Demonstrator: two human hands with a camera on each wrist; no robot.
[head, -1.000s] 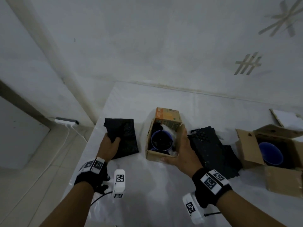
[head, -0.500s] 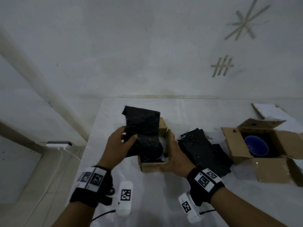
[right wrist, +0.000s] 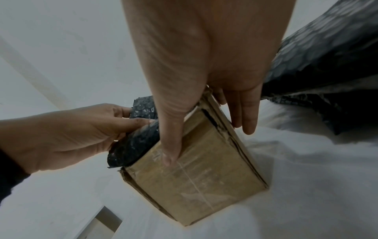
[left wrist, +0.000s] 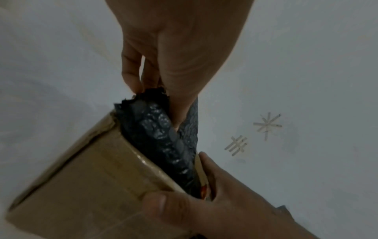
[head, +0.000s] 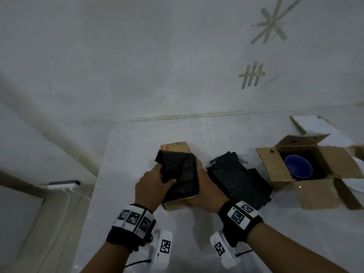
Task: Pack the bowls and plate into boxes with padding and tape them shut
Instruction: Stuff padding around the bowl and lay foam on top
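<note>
On the pale wall point(head: 157, 56) two marks of tan tape, a star point(head: 272, 21) above a crosshatch point(head: 251, 75), hang over the white-covered table point(head: 137, 138), and a white power strip point(head: 64, 184) with its cable lies on the floor at left.

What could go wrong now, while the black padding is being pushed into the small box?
1. The left hand grips the black padding, which still bulges above the small box, so its flaps may not close flat for taping.
2. The box looks tilted in the right hand; hard pushing might tip it or stress whatever lies beneath the padding.
</note>
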